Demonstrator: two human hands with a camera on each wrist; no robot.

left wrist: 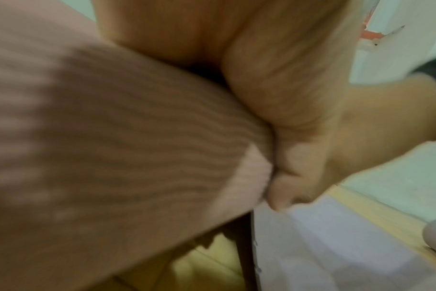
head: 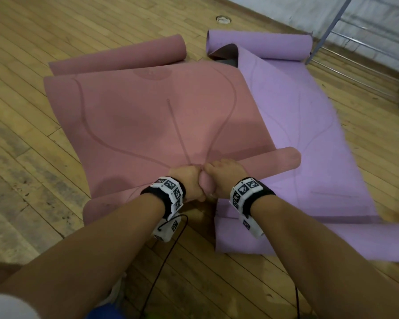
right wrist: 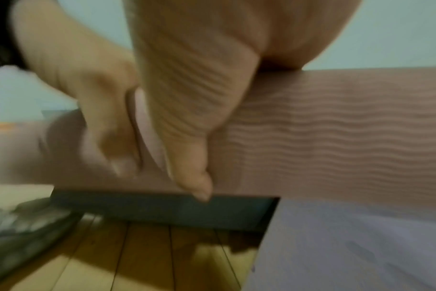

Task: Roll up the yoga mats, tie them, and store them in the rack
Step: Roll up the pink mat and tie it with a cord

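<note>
The left hand (head: 189, 180) and right hand (head: 224, 178) sit side by side, knuckles touching, both curled around the rolled near end of the pink mat (head: 148, 120). The pink mat lies on the wooden floor (head: 21, 139), its far end curled too, overlapping the purple mat (head: 309, 134) to its right. A metal rack (head: 332, 31) stands beyond the purple mat.

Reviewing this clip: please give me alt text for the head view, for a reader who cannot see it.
Both hands, left hand and right hand, grip the rolled near end of a dusty-pink rubber yoga mat on a wooden plank floor. It partly overlaps a lilac yoga mat; a grey metal rack stands at the back right.
</note>
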